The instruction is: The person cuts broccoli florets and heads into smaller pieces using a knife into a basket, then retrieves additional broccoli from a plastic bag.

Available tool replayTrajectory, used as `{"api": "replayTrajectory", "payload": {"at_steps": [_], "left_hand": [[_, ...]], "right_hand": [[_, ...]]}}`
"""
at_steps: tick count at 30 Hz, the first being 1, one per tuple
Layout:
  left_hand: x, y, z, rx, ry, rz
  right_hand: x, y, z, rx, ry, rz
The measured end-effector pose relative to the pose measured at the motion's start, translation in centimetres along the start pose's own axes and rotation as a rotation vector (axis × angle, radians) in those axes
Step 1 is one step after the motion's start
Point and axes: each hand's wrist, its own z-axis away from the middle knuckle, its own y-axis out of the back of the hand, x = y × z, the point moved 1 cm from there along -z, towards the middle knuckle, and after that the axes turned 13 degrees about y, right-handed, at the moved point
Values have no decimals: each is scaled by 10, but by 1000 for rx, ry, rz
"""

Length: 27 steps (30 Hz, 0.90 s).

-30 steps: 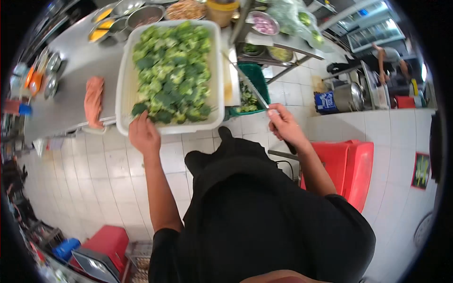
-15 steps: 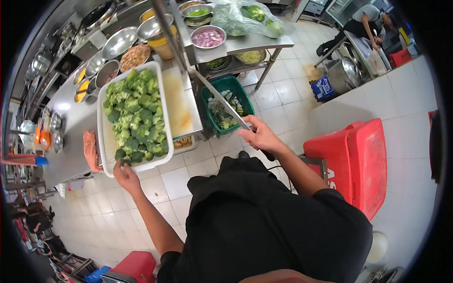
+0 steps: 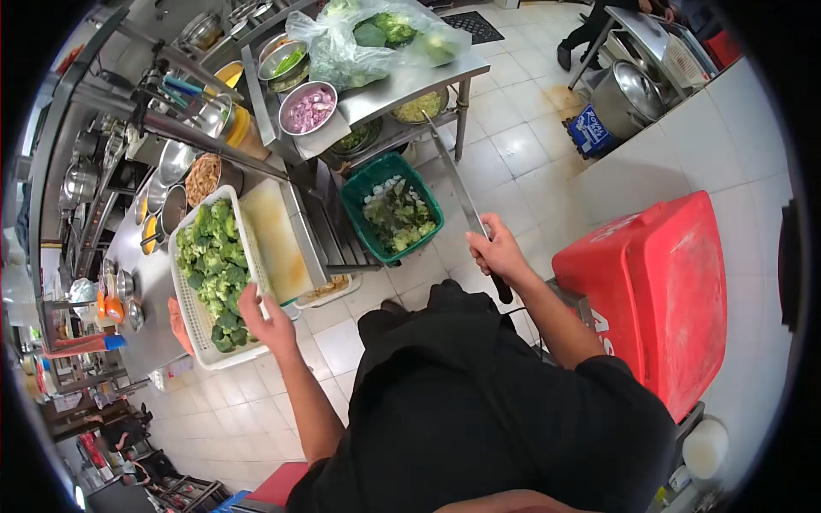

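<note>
My right hand (image 3: 499,255) is closed around the handle of a long kitchen knife (image 3: 463,195), whose blade points up and away over the floor. My left hand (image 3: 268,321) is raised with its fingers apart, holding nothing, beside the near right side of a white plastic basket (image 3: 198,342). Cut broccoli florets (image 3: 208,248) fill much of that basket, which rests on the steel counter (image 3: 137,282). Right of the basket lies a stained cutting board (image 3: 275,238). A green bin (image 3: 350,208) with vegetable scraps stands on the floor between the counter and the knife.
A plastic bag of broccoli (image 3: 338,56) and a bowl of chopped purple onion (image 3: 309,109) sit on the far steel table. To my right stands a red lidded bin (image 3: 654,274). Further off are a large pot (image 3: 629,90), a blue crate (image 3: 588,135) and a person's legs (image 3: 584,41).
My left hand has let go of the basket's near rim and moved right. The knife has swung to point more steeply away from me. My view has shifted, with the basket now further left.
</note>
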Motion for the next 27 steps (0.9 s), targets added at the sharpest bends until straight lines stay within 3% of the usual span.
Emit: {"api": "replayTrajectory", "payload": {"at_steps": [8, 19, 27], "left_hand": [[91, -125, -84, -337, -157, 216], [186, -323, -175, -511, -535, 280], [240, -426, -200, -591, -573, 148]], "right_hand": [[-8, 15, -9, 210, 17, -94], [-35, 20, 1, 517, 39, -89], [-40, 74, -75, 458, 19, -128]]}}
